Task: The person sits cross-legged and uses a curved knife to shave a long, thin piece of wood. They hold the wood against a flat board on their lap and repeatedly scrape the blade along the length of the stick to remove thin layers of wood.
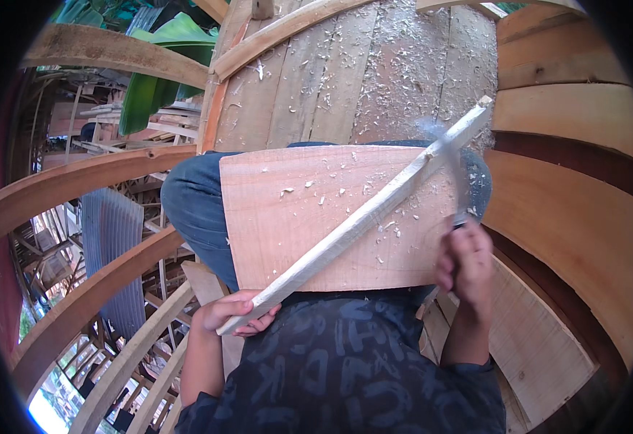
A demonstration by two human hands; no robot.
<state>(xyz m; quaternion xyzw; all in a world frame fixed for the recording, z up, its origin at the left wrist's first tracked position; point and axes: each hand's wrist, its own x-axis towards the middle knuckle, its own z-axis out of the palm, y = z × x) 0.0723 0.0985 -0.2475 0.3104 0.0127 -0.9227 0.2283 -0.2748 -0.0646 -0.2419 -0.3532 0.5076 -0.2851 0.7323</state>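
We had passage over the left part of the board (273,231), whereas the diagonal stick (353,226) and the knife (461,184) in the right hand (468,259) obstructed the right side.

Left grip (222,311) curled, right grip (470,260) fisted, higher

Dark letter-print shirt (331,365), blue trousers (195,210)

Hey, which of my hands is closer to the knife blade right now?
Right. Your right hand grips the handle, close to the blade; your left hand holds the wooden stick at its near end, well away from the blade.
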